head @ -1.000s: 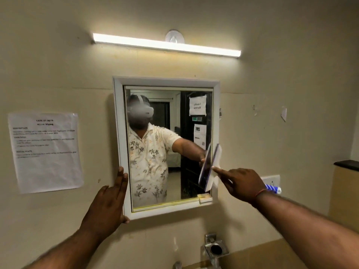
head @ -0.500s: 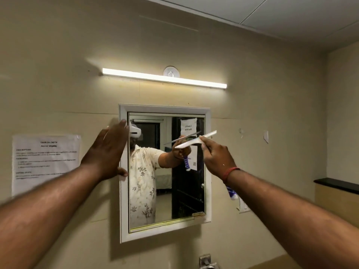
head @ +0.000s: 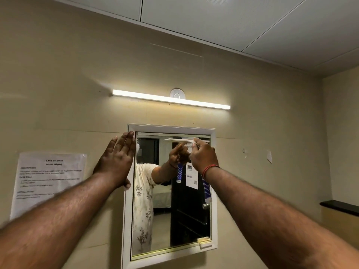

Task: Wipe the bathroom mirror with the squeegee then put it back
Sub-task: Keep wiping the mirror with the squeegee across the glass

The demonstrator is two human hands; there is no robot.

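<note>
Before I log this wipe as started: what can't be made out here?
- Head view: the right hand covers the squeegee neck, so blade contact with the mirror is unclear.
- Head view: print on the paper notice is too small and blurred.
- Head view: the left hand hides part of the mirror's frame.

"Mirror Wiping" heading on wall notice

The mirror hangs on the wall under the light, a paper sheet to its left. The left hand lies on its upper left edge; the right hand holds the squeegee at its top edge.
</note>
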